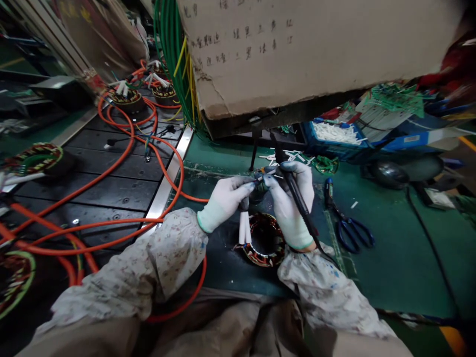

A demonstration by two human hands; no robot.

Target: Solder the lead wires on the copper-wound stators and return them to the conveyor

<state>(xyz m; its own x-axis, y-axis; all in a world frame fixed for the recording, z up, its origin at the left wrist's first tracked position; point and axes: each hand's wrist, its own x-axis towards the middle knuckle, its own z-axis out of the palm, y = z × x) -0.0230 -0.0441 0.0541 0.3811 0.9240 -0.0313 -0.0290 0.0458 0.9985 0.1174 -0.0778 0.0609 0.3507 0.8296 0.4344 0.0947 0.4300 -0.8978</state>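
In head view: pinching dark lead (258, 181) in left hand (224, 199), curling right hand (284, 210) around black corded tool (298, 196). Below, at six o'clock, wound stator (266, 259), with white sleeves (242, 228) along twelve-to-six, nearer left hand.

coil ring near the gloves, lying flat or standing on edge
Lying flat: the coil ring shows its round opening facing up at the camera.
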